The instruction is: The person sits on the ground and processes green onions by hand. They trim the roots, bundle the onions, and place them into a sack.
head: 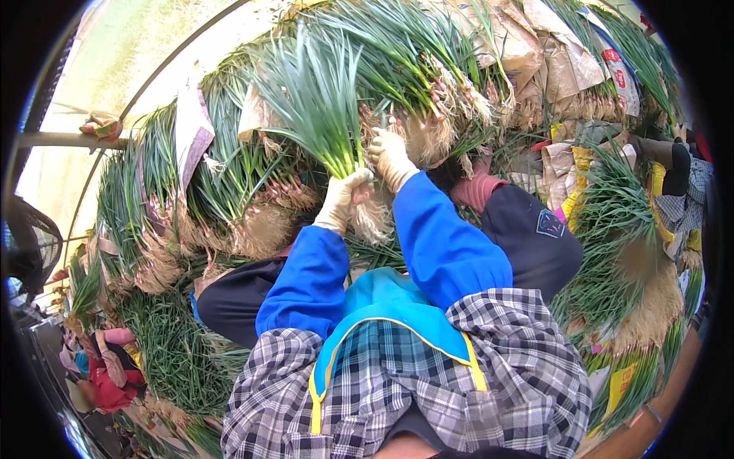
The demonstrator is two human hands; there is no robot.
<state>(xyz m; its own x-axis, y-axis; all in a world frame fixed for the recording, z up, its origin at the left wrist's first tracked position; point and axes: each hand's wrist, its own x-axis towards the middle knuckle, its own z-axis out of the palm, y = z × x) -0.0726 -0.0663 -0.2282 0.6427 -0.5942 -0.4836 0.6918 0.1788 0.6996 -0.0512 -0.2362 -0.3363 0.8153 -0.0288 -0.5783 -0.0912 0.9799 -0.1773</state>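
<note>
My left hand [346, 198], in a pale work glove, grips a bunch of green garlic [332, 123] around its stems. The leaves fan out away from me, and the pale roots [370, 221] hang below my fist. Just right of the bunch, my gloved right hand [393, 156] has its fingers curled by the bulbs of the pile in front. One small bulb [393, 120] shows right above those fingers. Whether they hold anything I cannot tell. Behind the right hand lies a large heap of green garlic [430, 86], its bulbs and roots turned towards me.
More bundles [246, 212] line the left front, some under sacking strips [193, 135]. Loose greens [172, 338] lie at my left, and a heap [613, 241] at my right. Brown sacking [539, 46] covers bundles at the far right. A person in red [114, 378] sits at lower left.
</note>
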